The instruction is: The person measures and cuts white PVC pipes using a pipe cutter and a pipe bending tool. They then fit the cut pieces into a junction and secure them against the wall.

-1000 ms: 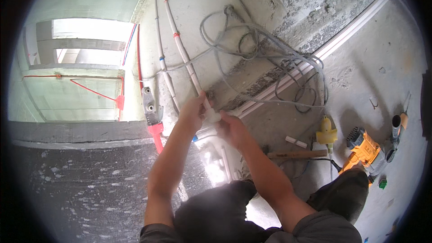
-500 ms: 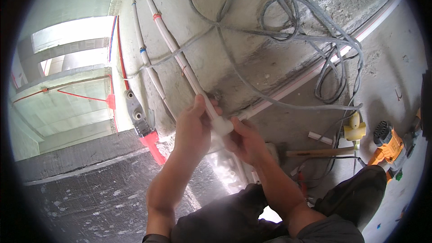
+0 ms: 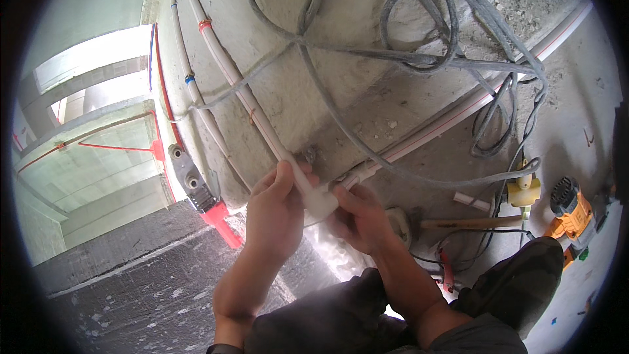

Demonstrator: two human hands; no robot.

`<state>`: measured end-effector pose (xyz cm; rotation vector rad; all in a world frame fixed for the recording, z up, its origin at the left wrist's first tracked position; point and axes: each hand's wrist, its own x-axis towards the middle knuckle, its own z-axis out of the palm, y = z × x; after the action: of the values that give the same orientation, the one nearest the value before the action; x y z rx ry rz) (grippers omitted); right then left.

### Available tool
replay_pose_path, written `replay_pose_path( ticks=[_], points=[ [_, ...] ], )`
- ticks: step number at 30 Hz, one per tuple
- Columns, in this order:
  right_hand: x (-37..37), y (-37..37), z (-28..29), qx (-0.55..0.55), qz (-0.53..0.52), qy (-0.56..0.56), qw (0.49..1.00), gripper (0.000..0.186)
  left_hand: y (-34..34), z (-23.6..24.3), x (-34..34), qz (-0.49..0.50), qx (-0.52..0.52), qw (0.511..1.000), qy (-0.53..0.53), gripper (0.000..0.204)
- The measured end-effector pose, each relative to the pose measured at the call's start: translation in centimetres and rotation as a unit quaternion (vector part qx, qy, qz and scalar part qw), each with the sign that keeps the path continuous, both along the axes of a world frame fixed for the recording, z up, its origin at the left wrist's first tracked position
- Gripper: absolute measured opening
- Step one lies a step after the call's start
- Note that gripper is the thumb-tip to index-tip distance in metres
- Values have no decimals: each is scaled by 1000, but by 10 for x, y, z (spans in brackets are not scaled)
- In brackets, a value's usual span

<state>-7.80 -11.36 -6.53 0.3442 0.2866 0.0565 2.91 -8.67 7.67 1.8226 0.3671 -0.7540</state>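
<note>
My left hand (image 3: pixel 278 210) is closed round the lower end of a long white plastic pipe (image 3: pixel 241 95) that runs up along the wall. A white elbow fitting (image 3: pixel 321 203) sits on that pipe end. My right hand (image 3: pixel 359 216) pinches the elbow from its right side, thumb on top; its other fingers are partly hidden. Just beyond the right hand, a second white pipe with a red stripe (image 3: pixel 436 131) reaches down from the upper right. I cannot tell whether it touches the elbow.
A pipe-welding iron with a red handle (image 3: pixel 219 223) stands left of my hands. Loose grey cable (image 3: pixel 419 59) loops across the wall and the striped pipe. To the right are a short white pipe piece (image 3: pixel 472 201), a wooden handle (image 3: pixel 472 223), a yellow object (image 3: pixel 524 191) and an orange power tool (image 3: pixel 571 213).
Both hands, with the pipe end and elbow, sit slightly lower in view. The viewpoint has shifted a little closer, and more of the striped pipe's end shows beside my right hand.
</note>
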Motion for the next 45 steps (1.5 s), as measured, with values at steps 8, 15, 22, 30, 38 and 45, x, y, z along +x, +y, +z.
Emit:
replay_pose_path(
  ticks=[8, 15, 22, 30, 38, 45],
  points=[
    [1, -3, 4, -14, 0, 1, 1000, 39, 3, 4, 2, -13, -5, 1000, 5, 40],
    [1, 0, 1, 15, 3, 17, 1000, 31, -3, 5, 0, -27, 51, 998, 2, 43],
    [0, -3, 3, 4, -3, 8, 1000, 32, 4, 3, 1, -42, 11, 999, 4, 41],
    [-1, -9, 8, -3, 13, 5, 1000, 38, 0, 8, 3, -61, 57, 996, 7, 37],
    [1, -12, 7, -35, 55, -1, 998, 43, 2, 12, 8, -55, 35, 997, 40, 33],
    [5, -19, 17, -30, 48, 18, 998, 50, 3, 14, 10, -19, -4, 998, 67, 40]
  ],
)
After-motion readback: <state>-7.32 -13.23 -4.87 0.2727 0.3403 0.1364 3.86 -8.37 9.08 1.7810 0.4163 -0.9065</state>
